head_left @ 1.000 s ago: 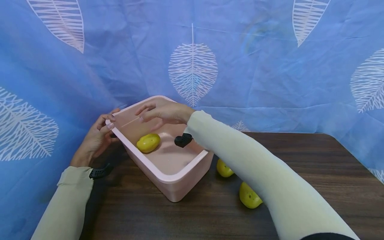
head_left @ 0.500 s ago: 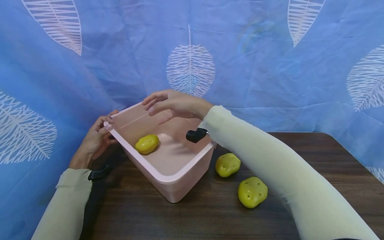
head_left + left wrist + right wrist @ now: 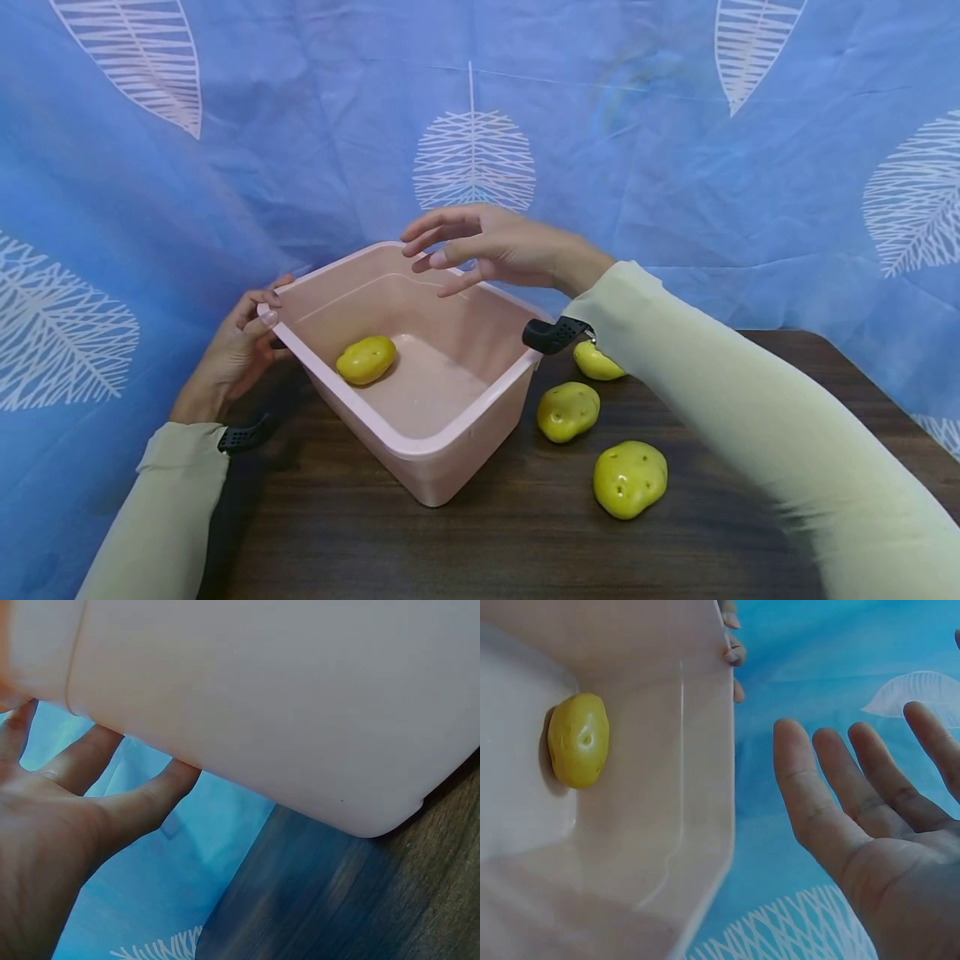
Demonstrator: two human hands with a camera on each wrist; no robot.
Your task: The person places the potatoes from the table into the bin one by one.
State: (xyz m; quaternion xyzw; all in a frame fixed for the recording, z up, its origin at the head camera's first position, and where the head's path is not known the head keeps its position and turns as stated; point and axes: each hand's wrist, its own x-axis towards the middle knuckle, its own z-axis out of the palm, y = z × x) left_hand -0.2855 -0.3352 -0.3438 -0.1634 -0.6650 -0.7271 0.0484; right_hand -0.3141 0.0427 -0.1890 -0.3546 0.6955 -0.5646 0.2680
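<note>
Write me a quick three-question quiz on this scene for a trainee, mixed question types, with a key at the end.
1. How many yellow potato-shaped objects show on the wooden table, outside the pink bin?
2. True or false: the right hand is holding nothing.
3. What does the left hand grip?
A) a yellow potato-shaped object
B) the pink bin
C) the wooden table

Key:
1. Three, one partly hidden
2. True
3. B

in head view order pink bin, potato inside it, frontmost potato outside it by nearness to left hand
1. Pink bin: its rim is in the left hand
2. Potato inside: toward the bin's left side
3. Frontmost potato outside: right of the bin
</note>
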